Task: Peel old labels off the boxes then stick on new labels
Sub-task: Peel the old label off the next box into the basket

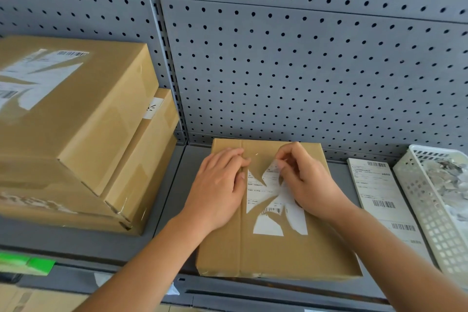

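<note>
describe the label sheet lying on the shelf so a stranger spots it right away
On the grey shelf below the pegboard, find the lone centre box. The label sheet lies flat between it and the white basket, whole and untorn, unlike that box's ripped label.

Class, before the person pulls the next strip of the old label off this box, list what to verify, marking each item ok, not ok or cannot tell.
1. Left hand steadies the box: ok, it presses on the top.
2. Right hand grips the old label: ok, its fingers pinch a lifted strip.
3. Old label fully off: not ok, torn white pieces are stuck on the cardboard.
4. New labels at hand: ok, the sheet lies right of the box.
5. Basket ready for scraps: ok, it stands beside the sheet and holds scraps.
6. Glue residue on the cardboard: cannot tell.
</note>
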